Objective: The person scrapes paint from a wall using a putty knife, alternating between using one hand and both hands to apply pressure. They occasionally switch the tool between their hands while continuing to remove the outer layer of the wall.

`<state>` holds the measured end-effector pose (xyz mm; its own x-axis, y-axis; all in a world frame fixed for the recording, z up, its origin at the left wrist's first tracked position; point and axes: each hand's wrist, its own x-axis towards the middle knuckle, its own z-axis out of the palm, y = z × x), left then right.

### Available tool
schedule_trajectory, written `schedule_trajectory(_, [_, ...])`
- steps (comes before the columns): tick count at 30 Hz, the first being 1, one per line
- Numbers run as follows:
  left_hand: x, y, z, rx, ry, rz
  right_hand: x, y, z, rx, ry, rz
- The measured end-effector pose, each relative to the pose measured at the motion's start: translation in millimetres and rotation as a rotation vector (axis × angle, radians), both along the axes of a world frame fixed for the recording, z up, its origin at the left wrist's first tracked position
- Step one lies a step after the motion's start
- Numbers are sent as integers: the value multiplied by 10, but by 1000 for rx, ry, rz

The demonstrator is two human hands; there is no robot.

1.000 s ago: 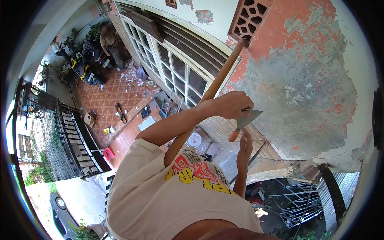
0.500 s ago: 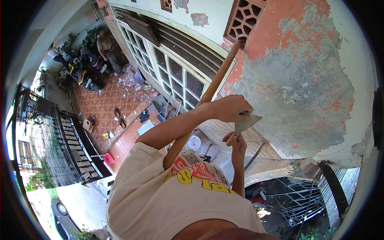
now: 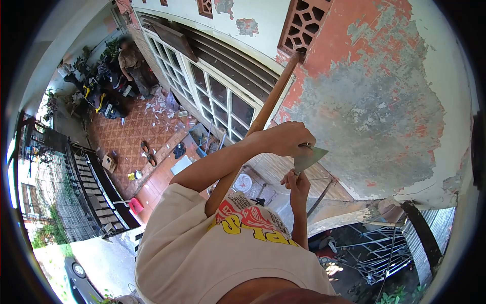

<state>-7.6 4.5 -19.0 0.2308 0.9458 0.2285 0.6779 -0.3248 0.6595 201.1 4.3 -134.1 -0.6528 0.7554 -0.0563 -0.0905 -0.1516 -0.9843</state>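
My right hand [image 3: 297, 188] is closed around the handle of a putty knife, low in front of the wall. The knife's triangular metal blade [image 3: 309, 158] points up and to the right. Above it, my left hand [image 3: 291, 139] is a fist, its fingers at the blade's upper edge. A small dark piece shows at those fingers, but I cannot make out what it is. My left forearm crosses over a wooden pole [image 3: 276, 99] that slants from the wall down to my shirt. Beside both hands is a wall patch [image 3: 369, 126] of bare grey plaster with peeling red and white paint.
A white-framed window [image 3: 217, 93] and a vent block [image 3: 304, 25] are in the wall. Below lie a tiled floor [image 3: 121, 137] with paper scraps, sandals [image 3: 148, 153] and a red dustpan [image 3: 135, 205]. A person [image 3: 132, 66] stands near motorbikes. Metal framing [image 3: 374, 253] lies lower right.
The putty knife blade has tilted slightly and shifted a little left with my hands. My right hand's fingers now cover more of the handle. The view has shifted slightly.
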Motion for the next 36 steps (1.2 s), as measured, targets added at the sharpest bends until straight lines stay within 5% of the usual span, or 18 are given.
schedule_trajectory(25, [6,-6,120,-88,-50,9,-3,-30,15,-81,-22,51])
schedule_trajectory(31, [0,25,92,27,-58,68,45,41,249,-337,146,149])
schedule_trajectory(36, [33,17,232,-134,-336,180,32,282,494,23,-3,6])
